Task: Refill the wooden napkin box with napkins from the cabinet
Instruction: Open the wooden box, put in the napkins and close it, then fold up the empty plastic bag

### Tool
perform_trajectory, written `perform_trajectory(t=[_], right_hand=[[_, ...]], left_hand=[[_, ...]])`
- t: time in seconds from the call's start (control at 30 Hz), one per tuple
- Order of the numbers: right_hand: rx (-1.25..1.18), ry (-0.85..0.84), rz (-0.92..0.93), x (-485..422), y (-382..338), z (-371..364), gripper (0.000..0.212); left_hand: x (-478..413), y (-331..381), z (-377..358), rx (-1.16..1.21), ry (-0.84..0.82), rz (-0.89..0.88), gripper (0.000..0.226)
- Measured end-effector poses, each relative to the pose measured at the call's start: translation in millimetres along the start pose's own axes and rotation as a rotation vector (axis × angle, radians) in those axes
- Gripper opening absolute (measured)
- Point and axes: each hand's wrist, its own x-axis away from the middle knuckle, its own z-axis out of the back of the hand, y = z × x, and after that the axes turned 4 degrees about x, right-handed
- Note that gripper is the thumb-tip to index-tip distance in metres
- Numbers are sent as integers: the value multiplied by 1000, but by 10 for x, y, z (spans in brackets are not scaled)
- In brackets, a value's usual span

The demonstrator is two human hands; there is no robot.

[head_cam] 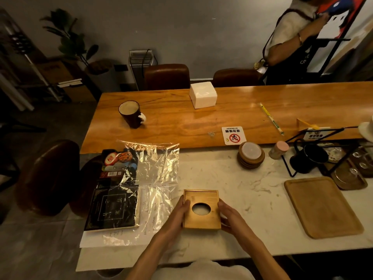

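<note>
The wooden napkin box (201, 218) sits on the white marble counter (242, 199) in front of me, its lid with an oval hole facing up and white showing through the hole. My left hand (178, 215) presses against the box's left side. My right hand (229, 216) holds its right side. A white stack of napkins (202, 94) stands far off on the wooden table (181, 122). An empty clear plastic wrapper (155, 178) lies flat just left of the box.
A dark menu book (115, 199) lies under the wrapper's left part. A wooden tray (323, 207) rests at the right, coasters (251, 155) and a black wire rack (314, 152) behind it. A dark mug (131, 114) and a no-smoking sign (234, 135) are on the table. A person (292, 41) stands at the far right.
</note>
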Motion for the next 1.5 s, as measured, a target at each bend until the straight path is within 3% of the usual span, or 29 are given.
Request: perform_trajectory(t=[0.13, 0.23, 0.37, 0.63, 0.83, 0.93, 1.03, 1.1, 1.17, 1.23, 1.3, 1.4, 1.5], right_hand=[[-2, 15, 17, -146, -330, 67, 28], [16, 37, 20, -332, -632, 160, 41], [40, 55, -21, -633, -959, 299, 56], [86, 79, 50, -1019, -1491, 395, 50], [163, 61, 125, -1132, -1387, 448, 49], [219, 253, 174, -1149, -1214, 415, 54], [292, 475, 393, -933, -1128, 216, 36], [282, 382, 450, -793, -1101, 36, 23], [336, 161, 354, -798, -1000, -226, 21], [392, 14, 183, -948, -816, -489, 24], [374, -18, 60, -1098, -638, -721, 31], [250, -8, -7, -1259, -557, -928, 41], [203, -45, -17, -1284, -609, -1008, 17]], left_hand=[[-267, 233, -76, -25, 8, -29, 51], [-529, 507, -183, -31, 25, -16, 56], [-826, 892, -341, -45, 18, -22, 41], [-1265, 1347, -455, -26, 72, -6, 45], [-1327, 1242, -333, -39, 29, -23, 42], [-1139, 1188, -125, -206, 107, -122, 40], [-830, 1122, 319, -331, 392, -335, 28], [-581, 1152, 731, -416, 637, -448, 30], [-390, 1149, 1283, -522, 896, -462, 37], [-265, 1136, 1764, -660, 1028, -285, 46], [-179, 1094, 2080, -664, 997, -88, 52], [-53, 1078, 2214, -511, 863, -123, 45], [29, 1094, 2179, -389, 756, -118, 41]])
